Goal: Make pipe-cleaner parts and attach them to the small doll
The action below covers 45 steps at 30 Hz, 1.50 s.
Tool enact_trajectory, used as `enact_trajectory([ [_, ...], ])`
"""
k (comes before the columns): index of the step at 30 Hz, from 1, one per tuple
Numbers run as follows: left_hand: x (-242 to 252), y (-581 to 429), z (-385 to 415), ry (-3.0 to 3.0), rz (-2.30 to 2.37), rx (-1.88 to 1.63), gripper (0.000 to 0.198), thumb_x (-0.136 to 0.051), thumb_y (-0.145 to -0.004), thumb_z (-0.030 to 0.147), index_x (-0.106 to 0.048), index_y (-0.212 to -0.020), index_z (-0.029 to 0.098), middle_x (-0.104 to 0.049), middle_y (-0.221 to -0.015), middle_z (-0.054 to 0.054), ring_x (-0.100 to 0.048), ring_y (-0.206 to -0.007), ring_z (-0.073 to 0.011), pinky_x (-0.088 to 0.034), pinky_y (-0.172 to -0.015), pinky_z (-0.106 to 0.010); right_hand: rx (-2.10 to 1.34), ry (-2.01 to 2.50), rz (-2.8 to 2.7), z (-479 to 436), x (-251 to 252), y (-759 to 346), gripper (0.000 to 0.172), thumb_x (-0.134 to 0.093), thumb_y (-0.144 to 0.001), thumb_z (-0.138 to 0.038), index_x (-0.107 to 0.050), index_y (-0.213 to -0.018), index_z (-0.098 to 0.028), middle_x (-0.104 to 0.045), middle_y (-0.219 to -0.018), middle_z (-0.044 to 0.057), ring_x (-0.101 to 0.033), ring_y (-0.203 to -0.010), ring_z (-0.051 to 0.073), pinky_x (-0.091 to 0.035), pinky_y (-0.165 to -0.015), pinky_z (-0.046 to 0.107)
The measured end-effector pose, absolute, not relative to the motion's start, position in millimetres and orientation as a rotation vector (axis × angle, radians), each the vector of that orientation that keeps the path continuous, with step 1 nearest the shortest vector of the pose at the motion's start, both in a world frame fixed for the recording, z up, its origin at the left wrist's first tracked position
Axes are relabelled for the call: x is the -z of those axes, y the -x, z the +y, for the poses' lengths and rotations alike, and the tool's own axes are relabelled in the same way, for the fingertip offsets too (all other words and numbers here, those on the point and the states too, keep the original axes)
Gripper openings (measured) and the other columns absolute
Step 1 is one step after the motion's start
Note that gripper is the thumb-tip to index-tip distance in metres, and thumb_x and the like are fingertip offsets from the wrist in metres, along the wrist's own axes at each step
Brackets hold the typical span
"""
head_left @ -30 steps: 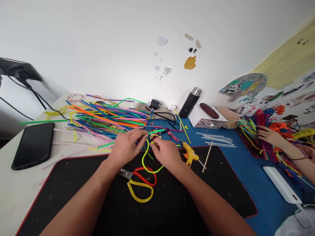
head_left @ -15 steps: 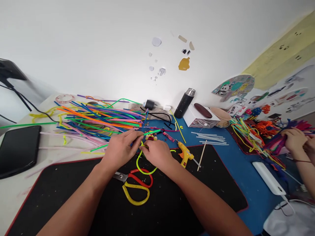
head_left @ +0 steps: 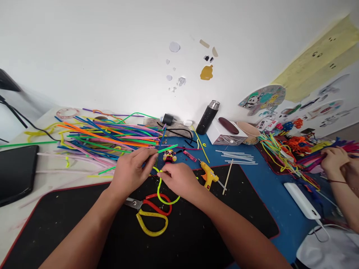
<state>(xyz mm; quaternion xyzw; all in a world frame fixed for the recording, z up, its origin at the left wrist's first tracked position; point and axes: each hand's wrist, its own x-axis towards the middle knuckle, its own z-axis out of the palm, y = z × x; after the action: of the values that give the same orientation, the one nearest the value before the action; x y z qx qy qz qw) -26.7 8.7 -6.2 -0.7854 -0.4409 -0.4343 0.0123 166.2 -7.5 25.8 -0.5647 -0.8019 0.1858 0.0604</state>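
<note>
My left hand (head_left: 134,167) is closed in a pinch, and a bright green pipe cleaner (head_left: 169,148) sticks out past its fingertips to the right. My right hand (head_left: 181,179) pinches a yellow-green pipe cleaner (head_left: 159,191), whose loose end curves down in a loop below the fingers. A short stretch of yellow-green shows between the two hands. Scissors (head_left: 153,234) with one red and one yellow handle lie beneath, on the black mat (head_left: 182,239). Just beyond my fingertips stands a small colourful figure (head_left: 169,155).
Loose pipe cleaners (head_left: 112,136) pile up at the back left, near a black tablet (head_left: 18,173). Rightward lie a yellow glue gun (head_left: 209,175), a wooden stick (head_left: 227,177) and glue sticks (head_left: 238,157). A black flask (head_left: 207,118) stands behind. Another person's hands (head_left: 335,160) work at far right.
My hands have drawn slightly apart, so the small figure shows more fully between them. The yellow-green loop hangs a bit lower. The whole view has shifted slightly.
</note>
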Motion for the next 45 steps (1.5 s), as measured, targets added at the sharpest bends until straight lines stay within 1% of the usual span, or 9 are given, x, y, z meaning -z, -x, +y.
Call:
enact_trajectory([
  [3, 5, 29, 8, 2.386, -1.466, 1.392, 0.019, -0.055, -0.106, 0.031, -0.072, -0.106, 0.022, -0.080, -0.087, -0.003, -0.075, -0.074, -0.0182, -0.050, -0.066, -0.027, -0.689, 1.711, -2.294, -4, -41, -189, 0.030, -0.064, -0.101, -0.039, -0.076, -0.079, -0.022, -0.068, -0.064, -0.003, -0.058, -0.059, 0.013, -0.028, -0.054, 0.026],
  [7, 4, 29, 9, 2.374, -1.509, 1.409, 0.019, -0.056, -0.105, 0.031, -0.072, -0.105, 0.023, -0.079, -0.084, -0.002, -0.074, -0.073, -0.0182, -0.050, -0.065, -0.027, -0.579, 1.729, -2.179, 11, -65, -225, 0.033, -0.060, -0.100, -0.039, -0.074, -0.076, -0.021, -0.061, -0.060, -0.004, -0.051, -0.055, 0.013, -0.028, -0.054, 0.026],
  [13, 12, 29, 12, 2.424, -1.489, 1.367, 0.019, -0.055, -0.106, 0.032, -0.071, -0.109, 0.024, -0.082, -0.094, -0.003, -0.077, -0.080, -0.0198, -0.054, -0.070, -0.028, -0.033, 1.834, -2.194, 41, -92, -250, 0.033, -0.056, -0.104, -0.042, -0.078, -0.090, -0.023, -0.063, -0.058, -0.001, -0.055, -0.055, 0.017, -0.025, -0.056, 0.030],
  [18, 14, 28, 12, 2.434, -1.462, 1.324, 0.019, -0.056, -0.106, 0.032, -0.072, -0.108, 0.022, -0.082, -0.096, -0.005, -0.079, -0.082, -0.0210, -0.055, -0.070, -0.028, 0.290, 1.952, -2.219, 84, -88, -257, 0.032, -0.052, -0.108, -0.037, -0.079, -0.110, -0.020, -0.078, -0.081, 0.009, -0.067, -0.072, 0.024, -0.028, -0.061, 0.031],
  [22, 15, 27, 14, 2.462, -1.505, 1.251, 0.023, -0.054, -0.106, 0.034, -0.074, -0.106, 0.022, -0.083, -0.097, -0.006, -0.079, -0.082, -0.0223, -0.055, -0.067, -0.029, -0.076, 1.870, -2.055, 94, -64, -257, 0.036, -0.062, -0.102, -0.035, -0.071, -0.133, -0.019, -0.079, -0.088, 0.006, -0.068, -0.077, 0.022, -0.036, -0.064, 0.028],
  [27, 19, 24, 16, 2.560, -1.542, 1.148, 0.028, -0.050, -0.108, 0.035, -0.074, -0.107, 0.022, -0.083, -0.097, -0.006, -0.079, -0.081, -0.0221, -0.054, -0.066, -0.029, -0.512, 1.597, -1.901, 58, -30, -236, 0.032, -0.059, -0.100, -0.045, -0.079, -0.110, -0.021, -0.073, -0.074, 0.001, -0.063, -0.064, 0.018, -0.043, -0.064, 0.028],
  [31, 21, 21, 16, 2.618, -1.539, 1.100, 0.025, -0.051, -0.108, 0.032, -0.074, -0.108, 0.022, -0.082, -0.099, -0.005, -0.078, -0.084, -0.0219, -0.053, -0.069, -0.029, -0.776, 1.460, -1.743, 37, -21, -222, 0.036, -0.059, -0.099, -0.047, -0.077, -0.114, -0.019, -0.063, -0.063, -0.002, -0.060, -0.058, 0.018, -0.045, -0.059, 0.028],
  [38, 13, 21, 12, 2.595, -1.472, 1.045, 0.025, -0.050, -0.109, 0.029, -0.074, -0.109, 0.021, -0.078, -0.090, -0.005, -0.074, -0.076, -0.0195, -0.048, -0.064, -0.029, -0.806, 1.396, -1.743, 20, -6, -207, 0.035, -0.062, -0.099, -0.045, -0.075, -0.123, -0.023, -0.072, -0.077, 0.002, -0.064, -0.069, 0.019, -0.049, -0.064, 0.029],
  [45, 12, 15, 9, 2.621, -1.482, 0.993, 0.024, -0.052, -0.108, 0.030, -0.074, -0.108, 0.022, -0.077, -0.091, -0.004, -0.074, -0.078, -0.0200, -0.049, -0.068, -0.029, -0.776, 1.419, -1.773, 11, 9, -212, 0.026, -0.059, -0.101, -0.041, -0.078, -0.101, -0.023, -0.076, -0.080, 0.002, -0.066, -0.067, 0.018, -0.047, -0.062, 0.027],
])
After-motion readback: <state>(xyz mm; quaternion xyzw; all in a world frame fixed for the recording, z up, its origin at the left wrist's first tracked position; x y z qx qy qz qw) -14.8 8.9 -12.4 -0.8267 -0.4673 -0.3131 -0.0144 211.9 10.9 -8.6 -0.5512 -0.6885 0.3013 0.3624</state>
